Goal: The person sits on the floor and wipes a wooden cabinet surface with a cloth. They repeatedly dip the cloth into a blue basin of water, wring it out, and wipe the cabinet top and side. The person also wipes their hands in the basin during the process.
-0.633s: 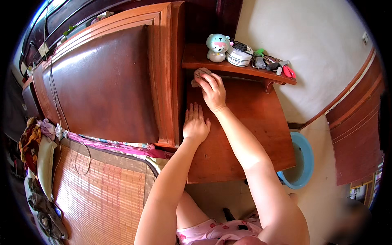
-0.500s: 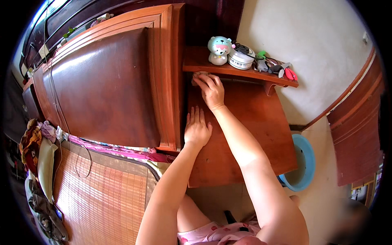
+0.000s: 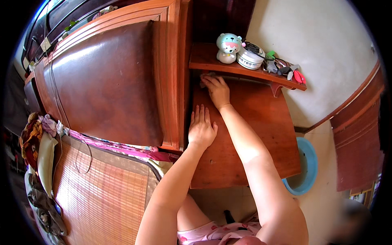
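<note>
My right hand (image 3: 218,90) reaches to the back left corner of a reddish-brown wooden tabletop (image 3: 253,122), just below a raised shelf. Its bent fingers press on a crumpled, dull pinkish-brown cloth (image 3: 207,78), partly hidden beneath them. Nearer to me, my left hand (image 3: 202,130) lies flat on the same top beside the headboard, fingers stretched out and holding nothing.
On the shelf (image 3: 204,61) stand a teal-and-white bear figure (image 3: 228,49), a round white container (image 3: 250,59) with black cord, and several small tools (image 3: 286,70). Left is a padded headboard (image 3: 106,81) above a bamboo mat (image 3: 98,188). A blue basin (image 3: 312,163) sits on the floor at right.
The whole view has shifted slightly. My right hand and the cloth have come a little toward me from the shelf edge; my left hand stays flat in about the same place.
</note>
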`<state>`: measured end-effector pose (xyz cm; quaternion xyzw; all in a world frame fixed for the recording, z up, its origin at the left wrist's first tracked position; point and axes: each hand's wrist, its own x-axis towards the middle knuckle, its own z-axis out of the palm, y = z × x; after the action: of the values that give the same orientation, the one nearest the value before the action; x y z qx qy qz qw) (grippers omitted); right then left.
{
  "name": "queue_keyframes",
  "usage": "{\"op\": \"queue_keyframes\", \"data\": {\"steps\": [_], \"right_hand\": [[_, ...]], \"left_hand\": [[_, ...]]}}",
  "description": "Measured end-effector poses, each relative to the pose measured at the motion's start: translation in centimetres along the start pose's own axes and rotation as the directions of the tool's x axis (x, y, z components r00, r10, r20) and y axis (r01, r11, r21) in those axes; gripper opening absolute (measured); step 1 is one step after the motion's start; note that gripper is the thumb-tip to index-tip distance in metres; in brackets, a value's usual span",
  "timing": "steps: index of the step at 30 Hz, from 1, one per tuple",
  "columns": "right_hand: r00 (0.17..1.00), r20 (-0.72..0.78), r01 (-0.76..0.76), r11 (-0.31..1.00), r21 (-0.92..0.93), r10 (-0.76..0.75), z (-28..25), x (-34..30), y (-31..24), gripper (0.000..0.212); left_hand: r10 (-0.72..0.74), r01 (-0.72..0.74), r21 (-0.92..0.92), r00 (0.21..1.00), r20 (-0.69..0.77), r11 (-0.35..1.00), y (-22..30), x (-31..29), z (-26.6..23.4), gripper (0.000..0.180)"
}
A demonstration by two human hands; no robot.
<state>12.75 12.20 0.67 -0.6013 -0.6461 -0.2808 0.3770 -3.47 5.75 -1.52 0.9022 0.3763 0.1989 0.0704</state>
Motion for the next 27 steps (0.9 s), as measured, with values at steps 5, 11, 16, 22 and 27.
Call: {"op": "queue_keyframes", "data": {"steps": [5,11,16,22,27], "right_hand": [[0.992,0.098,-0.083,0.997,0.004,0.083,1.9,0.0,-0.1,0.043],[0.879,0.449,-0.127,0.986,-0.104,0.161,3.1,0.6,-0.5,0.040],[0.688,0.670,-0.462,0.880,0.107,0.280,2.0,0.3,2.2,0.042],[0.382,0.889,-0.854,0.466,0.233,0.254,-3.6,-0.1,1.9,0.042],[0.791,0.511,-0.504,0.831,0.234,0.336,-5.5,-1.9,0.2,0.034]], "left_hand": [[-0.009,0.009,-0.004,1.000,0.001,1.000,0.1,0.0,0.0,0.065],[-0.049,0.050,-0.032,0.998,0.040,0.998,0.0,0.6,-0.6,0.069],[-0.085,0.089,-0.063,0.995,0.055,0.994,0.5,0.9,-1.0,0.069],[-0.076,0.074,-0.048,0.997,-0.027,0.996,-0.1,0.8,-0.4,0.069],[-0.096,0.098,-0.058,0.995,0.038,0.993,0.8,0.9,-1.5,0.067]]}}
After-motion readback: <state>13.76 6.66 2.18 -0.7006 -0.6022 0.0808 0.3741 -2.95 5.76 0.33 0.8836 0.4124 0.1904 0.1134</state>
